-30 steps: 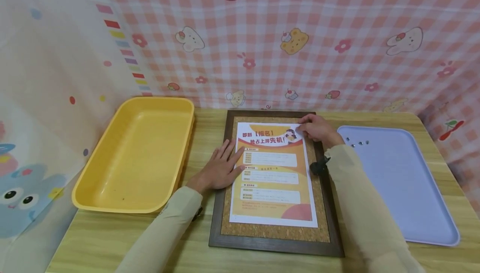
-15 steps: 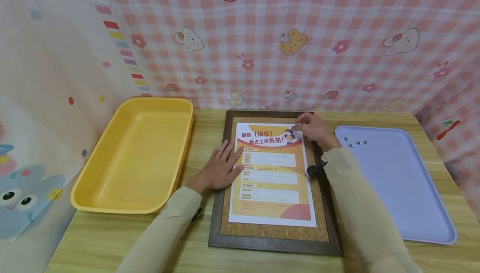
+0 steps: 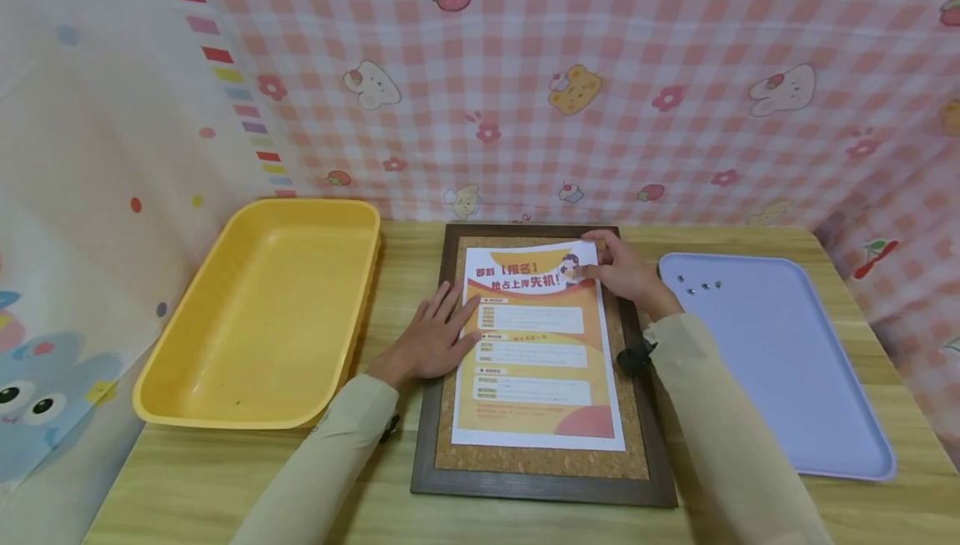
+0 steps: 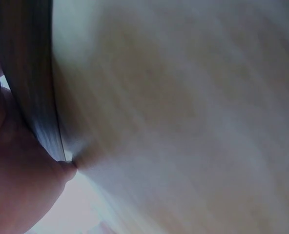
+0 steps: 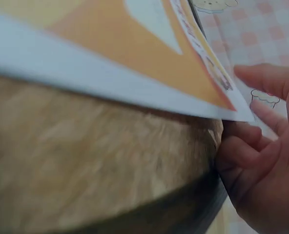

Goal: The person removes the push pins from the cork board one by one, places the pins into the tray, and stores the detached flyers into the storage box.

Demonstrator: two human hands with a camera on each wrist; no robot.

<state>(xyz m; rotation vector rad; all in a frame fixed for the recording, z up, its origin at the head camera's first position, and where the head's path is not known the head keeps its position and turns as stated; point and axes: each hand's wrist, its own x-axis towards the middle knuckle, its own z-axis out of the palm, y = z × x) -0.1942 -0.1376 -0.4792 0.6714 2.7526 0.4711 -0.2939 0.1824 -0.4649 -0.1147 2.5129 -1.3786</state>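
A printed orange-and-white sheet of paper [image 3: 536, 349] lies on a cork board [image 3: 555, 463] with a dark brown frame [image 3: 540, 485]. My left hand [image 3: 433, 343] rests over the frame's left side, fingers spread and tips on the sheet's left margin. In the left wrist view, part of that hand [image 4: 22, 165] lies against the dark frame edge. My right hand [image 3: 626, 272] is at the sheet's top right corner, which stands slightly raised. In the right wrist view, the right hand [image 5: 266, 161] has one finger over the paper with a gap and curled fingers below the corner.
A yellow basin [image 3: 262, 320] stands left of the board on the wooden table [image 3: 202, 478]. To the right lies a pale lilac tray [image 3: 772, 353] with several small shiny tacks [image 3: 707, 286] near its far left corner. A checked curtain [image 3: 525, 45] hangs behind.
The right thumb and index finger, close together before, have spread apart at the paper's corner, and that corner has risen slightly. The left hand stays on the left margin. The head view has shifted slightly.
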